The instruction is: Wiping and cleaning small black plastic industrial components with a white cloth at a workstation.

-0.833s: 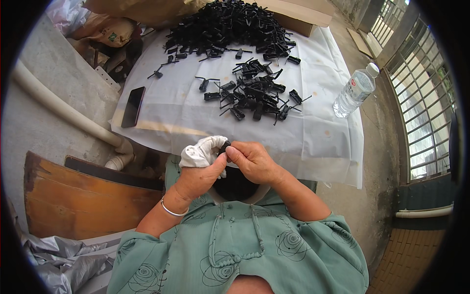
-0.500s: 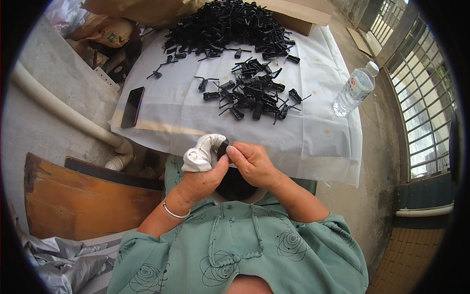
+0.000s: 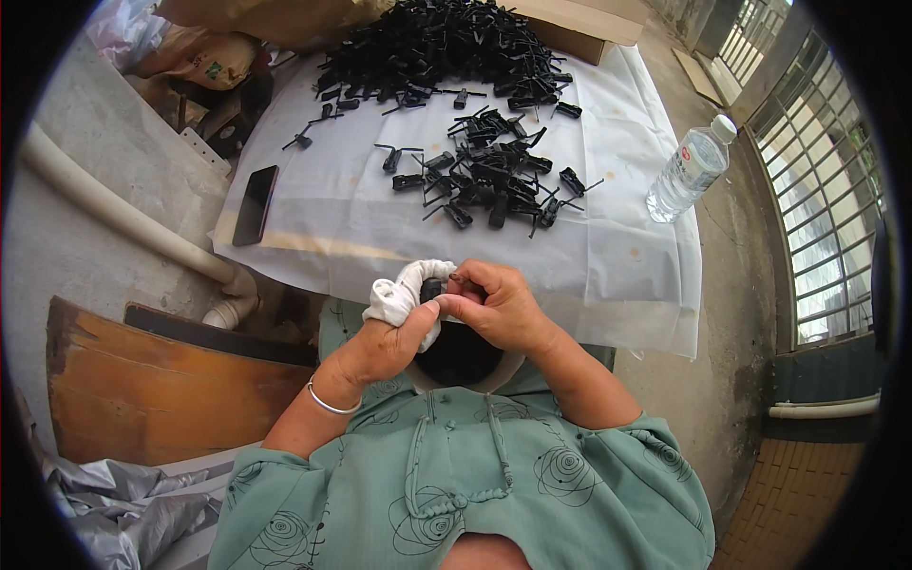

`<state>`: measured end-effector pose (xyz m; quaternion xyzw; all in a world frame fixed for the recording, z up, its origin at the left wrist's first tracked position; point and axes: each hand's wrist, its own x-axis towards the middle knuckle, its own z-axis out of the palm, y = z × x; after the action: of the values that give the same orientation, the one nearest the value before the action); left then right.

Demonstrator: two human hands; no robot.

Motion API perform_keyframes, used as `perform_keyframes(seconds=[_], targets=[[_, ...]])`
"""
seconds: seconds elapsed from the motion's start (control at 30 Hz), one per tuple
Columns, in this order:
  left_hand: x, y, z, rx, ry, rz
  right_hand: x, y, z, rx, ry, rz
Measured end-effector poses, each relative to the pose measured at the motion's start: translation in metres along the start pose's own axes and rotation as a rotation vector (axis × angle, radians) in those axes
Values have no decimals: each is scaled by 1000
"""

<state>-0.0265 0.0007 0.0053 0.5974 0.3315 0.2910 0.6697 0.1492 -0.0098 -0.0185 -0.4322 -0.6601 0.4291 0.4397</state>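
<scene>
Over the table's near edge my left hand point(image 3: 380, 350) is closed on a small black plastic part point(image 3: 432, 288). White cloth point(image 3: 388, 302) covers that hand's fingers; whether it is a glove or a rag is unclear. My right hand point(image 3: 502, 306) meets it from the other side, its thumb and fingers pinched at the part. What sits inside the right pinch is mostly hidden. Below both hands, at my lap, is a round container with a pale rim point(image 3: 494, 380) and a dark inside. Several similar black parts with thin arms point(image 3: 494, 171) lie loosely clustered ahead.
A large heap of black parts point(image 3: 437, 52) covers the far end of the white-sheeted table point(image 3: 313, 204). A phone point(image 3: 256, 206) lies at the left edge, and a water bottle point(image 3: 692, 171) stands at the right. Behind is a cardboard box point(image 3: 579, 24).
My right hand's fingers have lifted and spread slightly around the black part. The left hand and cloth have turned a little, showing more of the part and the container below.
</scene>
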Motion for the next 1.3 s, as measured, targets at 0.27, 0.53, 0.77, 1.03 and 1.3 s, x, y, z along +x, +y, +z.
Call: perform_keyframes(seconds=[0.27,0.53,0.77,1.03,1.3], targets=[[4,-7,-2,0,101,54,2,-4,2,-75,-77,-127],[5,-12,0,652,193,265,5,14,18,4,-43,-41],[14,-12,-27,1021,303,380,43,40,-7,-741,329,-22],[32,-3,-36,914,214,542,29,39,-15,-756,3,-94],[29,-7,-20,412,-8,29,4,-4,-17,-265,19,-102]])
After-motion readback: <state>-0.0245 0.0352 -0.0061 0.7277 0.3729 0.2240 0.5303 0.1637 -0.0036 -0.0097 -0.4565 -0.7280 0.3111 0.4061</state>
